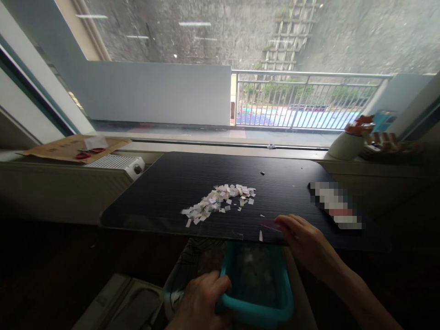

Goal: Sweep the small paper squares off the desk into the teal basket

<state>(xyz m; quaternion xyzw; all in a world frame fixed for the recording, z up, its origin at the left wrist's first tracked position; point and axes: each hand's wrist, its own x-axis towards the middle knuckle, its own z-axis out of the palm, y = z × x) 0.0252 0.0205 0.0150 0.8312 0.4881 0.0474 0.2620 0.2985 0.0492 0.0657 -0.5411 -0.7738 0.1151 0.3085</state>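
A heap of small white paper scraps (pixel 220 201) lies in the middle of a black table (pixel 165 192). My left hand (pixel 201 300) is closed on the rim of a teal plastic basket (pixel 256 309), held just under the table's front edge; pale scraps lie inside it. My right hand (pixel 304 243) rests at the table's front edge, its fingers pinched on a thin pinkish card (pixel 271 225). One loose scrap (pixel 260 235) lies beside the card at the edge.
Red scissors (pixel 90 153) lie on brown cardboard (pixel 68 147) on the left window ledge, beside a white radiator (pixel 118 163). A white pot (pixel 345 145) stands on the right ledge. A blurred flat object (pixel 335 205) lies on the table's right side.
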